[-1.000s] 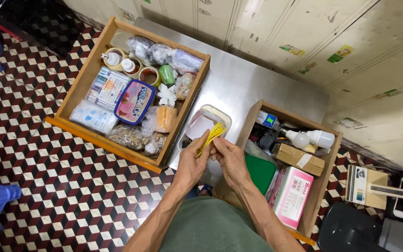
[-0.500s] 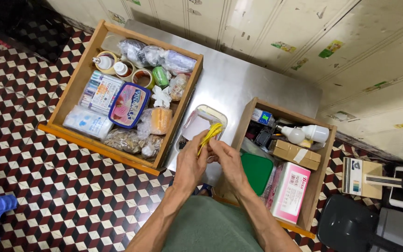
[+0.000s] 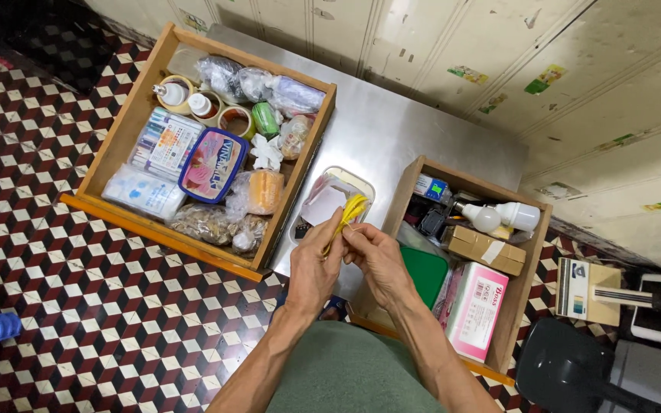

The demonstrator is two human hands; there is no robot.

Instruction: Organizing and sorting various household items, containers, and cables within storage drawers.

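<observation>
Both hands pinch a small bunch of yellow rubber bands above the steel desk, between two open wooden drawers.

The left hand (image 3: pixel 314 268) has its grip clenched on the lower end of the rubber bands (image 3: pixel 348 216); the right hand (image 3: pixel 380 260) nips them with its fingertips just beside. By their look the bands are light, soft and stretchy, likely to spring or slip, so a pinch near the bundle's middle seems best. Under them a shallow clear tray (image 3: pixel 361 183) lies on the desk (image 3: pixel 392 130). The left drawer (image 3: pixel 128 126) and right drawer (image 3: pixel 533 268) hem it in with raised edges; open room lies toward the wall.
</observation>
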